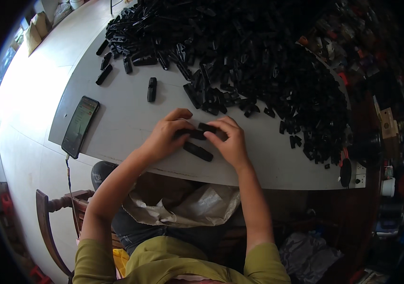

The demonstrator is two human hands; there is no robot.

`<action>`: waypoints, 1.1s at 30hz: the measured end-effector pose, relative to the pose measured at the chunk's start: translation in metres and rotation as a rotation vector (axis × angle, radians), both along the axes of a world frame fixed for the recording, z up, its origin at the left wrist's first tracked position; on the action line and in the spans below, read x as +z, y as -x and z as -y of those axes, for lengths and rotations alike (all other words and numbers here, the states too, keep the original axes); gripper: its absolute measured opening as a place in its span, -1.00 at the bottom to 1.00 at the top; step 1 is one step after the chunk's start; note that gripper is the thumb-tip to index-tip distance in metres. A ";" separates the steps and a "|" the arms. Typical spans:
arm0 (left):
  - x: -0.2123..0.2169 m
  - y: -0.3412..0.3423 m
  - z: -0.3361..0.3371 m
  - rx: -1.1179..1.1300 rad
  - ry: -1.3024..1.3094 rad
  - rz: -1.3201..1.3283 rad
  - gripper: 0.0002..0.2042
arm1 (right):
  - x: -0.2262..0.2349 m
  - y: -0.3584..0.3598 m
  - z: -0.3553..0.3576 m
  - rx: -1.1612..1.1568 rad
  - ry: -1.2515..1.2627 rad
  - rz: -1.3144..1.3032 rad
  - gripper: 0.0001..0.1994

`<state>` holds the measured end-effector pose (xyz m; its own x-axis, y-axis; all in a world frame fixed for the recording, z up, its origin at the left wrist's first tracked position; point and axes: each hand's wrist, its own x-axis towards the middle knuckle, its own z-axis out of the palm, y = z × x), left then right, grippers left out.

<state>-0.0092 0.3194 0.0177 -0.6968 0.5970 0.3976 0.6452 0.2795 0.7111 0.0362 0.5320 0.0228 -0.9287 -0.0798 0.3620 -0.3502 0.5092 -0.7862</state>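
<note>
Black and elongated, a held part (195,135) spans the space between my two hands at the centre of the frame, raised over a pale grey counter (126,128). My left hand (163,136) curls its fingers and thumb about the left end; my right hand (232,143) pinches the right end between thumb and fingertips. Whether the dark bit at my right fingertips is a separate piece, I cannot tell. Just below lies a loose black bar (198,152), set at a slant, while a lone upright-lying piece (152,89) rests up and to the left. A great black heap (239,42) fills the top of the frame and runs down the right side in smaller bits. At left, a phone (81,127) lies near the counter's edge, a cable (69,175) hanging from its lower end. Beneath the counter's near edge, a pale sack (206,208) lies open across my lap, beside a wooden chair (46,222) at lower left.
</note>
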 end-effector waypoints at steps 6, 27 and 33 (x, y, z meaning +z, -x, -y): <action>0.003 0.010 0.002 0.031 -0.018 0.228 -0.80 | -0.001 0.000 -0.011 0.055 -0.145 0.009 -0.72; 0.027 0.047 -0.015 0.166 0.078 0.325 -0.74 | -0.012 0.023 -0.007 -0.267 -0.422 -0.347 -0.74; 0.002 0.035 -0.005 0.063 0.024 0.118 -0.76 | -0.005 0.021 -0.016 0.110 0.653 0.497 -0.64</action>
